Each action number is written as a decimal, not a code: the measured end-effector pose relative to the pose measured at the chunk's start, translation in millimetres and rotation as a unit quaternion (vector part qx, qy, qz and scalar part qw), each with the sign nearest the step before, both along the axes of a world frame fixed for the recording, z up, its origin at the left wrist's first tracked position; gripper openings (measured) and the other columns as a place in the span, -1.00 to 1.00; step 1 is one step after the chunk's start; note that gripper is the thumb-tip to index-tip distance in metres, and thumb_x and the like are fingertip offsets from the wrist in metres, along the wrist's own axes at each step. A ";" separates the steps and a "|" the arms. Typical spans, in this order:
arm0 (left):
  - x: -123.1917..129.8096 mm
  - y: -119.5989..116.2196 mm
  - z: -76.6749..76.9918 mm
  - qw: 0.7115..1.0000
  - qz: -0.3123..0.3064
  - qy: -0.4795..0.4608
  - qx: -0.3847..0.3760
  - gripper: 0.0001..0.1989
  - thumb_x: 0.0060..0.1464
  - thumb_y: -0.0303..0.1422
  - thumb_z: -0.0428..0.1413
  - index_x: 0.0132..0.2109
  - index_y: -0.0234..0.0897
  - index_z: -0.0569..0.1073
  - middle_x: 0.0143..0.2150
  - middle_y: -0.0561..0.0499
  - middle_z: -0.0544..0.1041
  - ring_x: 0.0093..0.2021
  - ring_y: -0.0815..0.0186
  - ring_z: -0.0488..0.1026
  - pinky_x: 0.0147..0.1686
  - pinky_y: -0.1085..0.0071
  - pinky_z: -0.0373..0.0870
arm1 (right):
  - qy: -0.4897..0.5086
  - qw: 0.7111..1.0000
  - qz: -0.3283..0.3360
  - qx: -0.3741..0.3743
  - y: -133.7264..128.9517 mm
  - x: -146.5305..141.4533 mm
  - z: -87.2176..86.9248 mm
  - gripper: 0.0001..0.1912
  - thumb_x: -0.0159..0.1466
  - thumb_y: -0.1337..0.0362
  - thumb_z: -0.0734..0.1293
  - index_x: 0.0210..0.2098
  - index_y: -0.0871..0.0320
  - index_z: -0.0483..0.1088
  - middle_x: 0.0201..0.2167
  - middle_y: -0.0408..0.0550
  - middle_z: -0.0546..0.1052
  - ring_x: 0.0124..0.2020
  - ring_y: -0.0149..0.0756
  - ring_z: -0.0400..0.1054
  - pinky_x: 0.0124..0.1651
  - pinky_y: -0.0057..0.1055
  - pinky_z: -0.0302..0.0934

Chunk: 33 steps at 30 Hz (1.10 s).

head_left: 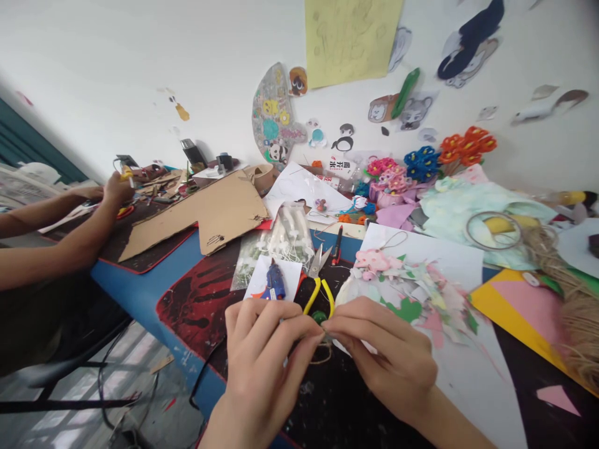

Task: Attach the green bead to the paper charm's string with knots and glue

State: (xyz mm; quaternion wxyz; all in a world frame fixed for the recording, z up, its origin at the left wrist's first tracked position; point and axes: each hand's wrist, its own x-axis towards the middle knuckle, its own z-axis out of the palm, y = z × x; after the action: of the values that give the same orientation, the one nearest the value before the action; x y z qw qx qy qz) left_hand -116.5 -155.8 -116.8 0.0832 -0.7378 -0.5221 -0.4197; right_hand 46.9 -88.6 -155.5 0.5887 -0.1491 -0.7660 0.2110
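My left hand and my right hand meet over the dark mat, thumb and fingertips of each pinched together. Between them is a thin brown string, whose small loop hangs just below the fingertips. Most of the string is hidden by the fingers. A small round green piece shows right behind the fingertips; whether it is tied to the string I cannot tell. Scissors with yellow handles lie just beyond, blades pointing away. To their left, a blue glue gun rests on white paper.
White paper with pink and green scraps lies at right, near a bundle of twine. Cardboard and a clear bag lie behind. At far left, another person's hand holds something yellow. Pipe-cleaner flowers stand against the wall.
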 end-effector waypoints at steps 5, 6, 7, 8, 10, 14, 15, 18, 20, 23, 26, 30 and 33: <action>-1.5 1.4 3.1 1.000 -0.014 -0.009 -0.009 -0.86 0.15 -0.60 0.23 -0.27 -0.28 0.51 -0.33 0.04 0.53 -0.28 0.26 0.30 -0.20 0.26 0.13 | -0.016 1.000 -0.003 0.016 0.7 0.2 -1.2 -0.75 0.24 0.66 0.32 -0.19 0.32 0.54 -0.33 0.05 0.59 -0.29 -0.32 0.45 -0.26 -0.39 0.38; -2.1 1.6 3.5 1.000 -0.013 -0.011 -0.009 -0.86 0.15 -0.59 0.24 -0.28 -0.28 0.51 -0.33 0.04 0.53 -0.28 0.26 0.30 -0.21 0.26 0.13 | -0.019 1.000 -0.004 0.019 0.8 0.3 -1.4 -0.76 0.24 0.66 0.32 -0.19 0.32 0.54 -0.33 0.05 0.59 -0.30 -0.32 0.45 -0.26 -0.39 0.38; -2.8 1.8 3.9 1.000 -0.011 -0.012 -0.008 -0.86 0.14 -0.59 0.24 -0.28 -0.27 0.51 -0.34 0.04 0.53 -0.29 0.26 0.30 -0.22 0.26 0.12 | -0.022 1.000 -0.004 0.021 0.8 0.4 -1.6 -0.76 0.24 0.66 0.32 -0.19 0.32 0.54 -0.33 0.05 0.59 -0.30 -0.32 0.45 -0.27 -0.39 0.38; -3.6 2.1 4.3 1.000 -0.013 -0.009 -0.010 -0.86 0.14 -0.59 0.25 -0.27 -0.27 0.51 -0.33 0.04 0.53 -0.29 0.26 0.30 -0.22 0.26 0.12 | -0.024 0.999 -0.005 0.023 0.9 0.4 -1.9 -0.76 0.25 0.65 0.32 -0.19 0.32 0.54 -0.32 0.05 0.59 -0.30 -0.32 0.45 -0.27 -0.39 0.38; -5.6 2.9 4.9 1.000 -0.017 -0.005 -0.012 -0.87 0.13 -0.57 0.27 -0.27 -0.27 0.51 -0.33 0.04 0.53 -0.28 0.25 0.30 -0.22 0.26 0.13 | -0.028 0.999 -0.006 0.026 1.1 0.2 -2.4 -0.76 0.25 0.65 0.31 -0.19 0.32 0.53 -0.32 0.06 0.59 -0.30 -0.32 0.45 -0.27 -0.39 0.38; -9.8 4.1 6.5 0.999 -0.031 0.005 -0.023 -0.86 0.13 -0.56 0.28 -0.23 -0.25 0.51 -0.30 0.03 0.53 -0.26 0.24 0.30 -0.22 0.26 0.15 | -0.027 0.999 -0.007 0.029 2.0 -0.4 -3.2 -0.75 0.25 0.67 0.30 -0.20 0.32 0.54 -0.33 0.07 0.59 -0.31 -0.32 0.45 -0.28 -0.38 0.38; -10.6 4.2 7.0 0.999 -0.033 0.005 -0.028 -0.85 0.13 -0.56 0.28 -0.23 -0.25 0.51 -0.30 0.03 0.53 -0.25 0.24 0.30 -0.21 0.26 0.15 | -0.028 0.999 -0.007 0.030 2.1 -0.5 -3.5 -0.75 0.24 0.67 0.31 -0.20 0.33 0.54 -0.34 0.07 0.59 -0.31 -0.31 0.45 -0.28 -0.37 0.38; -12.1 4.3 8.6 0.998 -0.037 -0.003 -0.042 -0.85 0.13 -0.55 0.28 -0.22 -0.24 0.50 -0.29 0.04 0.53 -0.25 0.24 0.31 -0.21 0.26 0.16 | -0.030 0.999 -0.001 0.032 2.0 -0.3 -4.3 -0.74 0.23 0.68 0.30 -0.21 0.34 0.54 -0.34 0.09 0.59 -0.30 -0.30 0.45 -0.27 -0.36 0.39; -13.2 5.1 9.6 0.998 -0.041 -0.007 -0.049 -0.85 0.13 -0.53 0.29 -0.22 -0.23 0.49 -0.29 0.05 0.52 -0.24 0.24 0.31 -0.22 0.26 0.16 | -0.029 0.999 0.004 0.028 1.7 0.0 -4.3 -0.73 0.22 0.69 0.30 -0.21 0.34 0.54 -0.35 0.09 0.59 -0.30 -0.30 0.45 -0.26 -0.36 0.40; -15.5 8.3 10.9 0.996 -0.051 -0.021 -0.070 -0.85 0.13 -0.50 0.29 -0.24 -0.21 0.48 -0.30 0.08 0.52 -0.24 0.26 0.33 -0.21 0.28 0.18 | -0.015 1.000 0.007 0.023 1.4 0.6 -2.5 -0.72 0.22 0.70 0.30 -0.21 0.32 0.55 -0.35 0.07 0.58 -0.31 -0.31 0.45 -0.27 -0.37 0.40; -17.6 14.1 13.3 0.992 -0.048 -0.069 -0.093 -0.87 0.17 -0.50 0.26 -0.25 -0.19 0.48 -0.29 0.09 0.52 -0.23 0.29 0.37 -0.21 0.32 0.23 | 0.004 1.000 0.011 -0.003 2.0 1.8 1.7 -0.72 0.21 0.69 0.32 -0.22 0.29 0.55 -0.35 0.03 0.58 -0.32 -0.34 0.46 -0.28 -0.40 0.40; -12.9 25.6 21.5 0.987 -0.047 -0.121 -0.091 -0.86 0.28 -0.49 0.14 -0.09 -0.17 0.52 -0.19 0.06 0.55 -0.21 0.34 0.42 -0.27 0.38 0.30 | 0.035 0.998 -0.001 -0.060 5.5 7.8 8.2 -0.77 0.22 0.62 0.36 -0.27 0.20 0.54 -0.39 -0.07 0.57 -0.34 -0.38 0.47 -0.30 -0.45 0.39; 1.7 35.0 28.9 0.986 -0.090 -0.120 -0.077 -0.84 0.33 -0.47 0.07 -0.08 -0.17 0.53 -0.21 0.06 0.58 -0.22 0.35 0.44 -0.22 0.37 0.33 | 0.062 0.994 -0.033 -0.080 11.4 20.1 11.5 -0.79 0.22 0.56 0.41 -0.28 0.12 0.54 -0.38 -0.13 0.58 -0.33 -0.38 0.47 -0.27 -0.43 0.38</action>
State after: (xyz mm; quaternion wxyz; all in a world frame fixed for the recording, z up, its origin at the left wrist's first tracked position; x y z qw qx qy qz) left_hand -114.8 -120.9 -87.9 -0.0750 -0.7304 -0.4906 -0.4692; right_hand 67.1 -77.2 -144.0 0.6277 -0.2080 -0.7033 0.2610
